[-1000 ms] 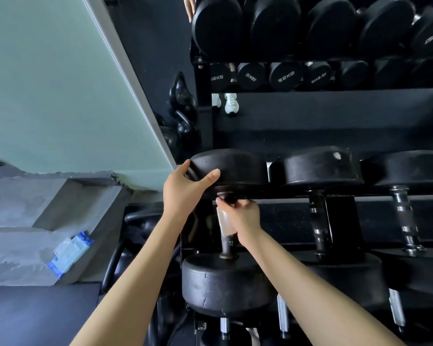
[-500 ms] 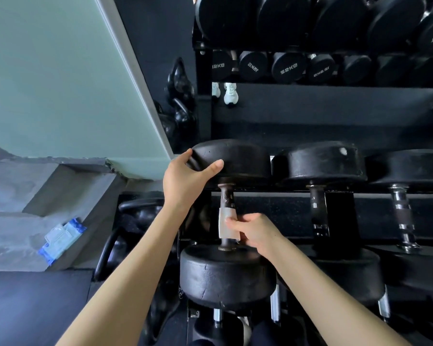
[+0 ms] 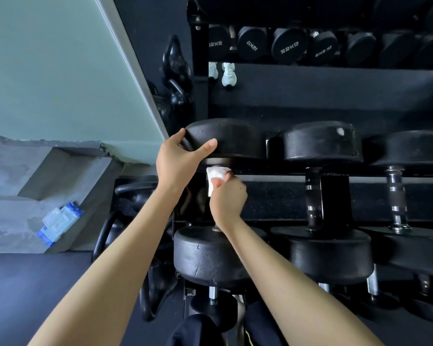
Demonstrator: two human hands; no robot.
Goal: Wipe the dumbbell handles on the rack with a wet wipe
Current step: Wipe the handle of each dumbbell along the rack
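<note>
Seen from above, looking down at a person's two bare forearms reaching into a black rack [image 3: 310, 93] of weights. Nearest, below the dumbbell, are dark trouser legs [image 3: 200, 330].

The dumbbell [image 3: 210, 255] being cleaned is the leftmost on its shelf. It lies pointing away from the viewer, one round black head near and the other far. Its handle [image 3: 215, 229] is almost all hidden; only a short stub shows, just above the near head.

The right hand [image 3: 226, 198] is over the far half of the handle, fingers curled into a fist around it. It pinches a white wipe [image 3: 215, 176] that sits against the handle, just under the far head.

The left hand [image 3: 178, 161] grips the left edge of the far head, with the thumb across the front and the fingers hooked over the rim.

To the right of the dumbbell lie two more, side by side. The second dumbbell [image 3: 320, 143] has a dark handle and the third dumbbell [image 3: 395, 196] a chrome one.

Well to the dumbbell's left, a blue and clear pack [image 3: 59, 223] rests on a grey ledge [image 3: 15, 216].

Beyond the dumbbell, a higher shelf holds a row of small dumbbells [image 3: 289, 44] with weight markings on their ends. A pair of white shoes [image 3: 228, 74] shows just below them. Black kettlebells [image 3: 176, 61] are at far left of the dumbbell, beside a pale green wall [image 3: 48, 71].
</note>
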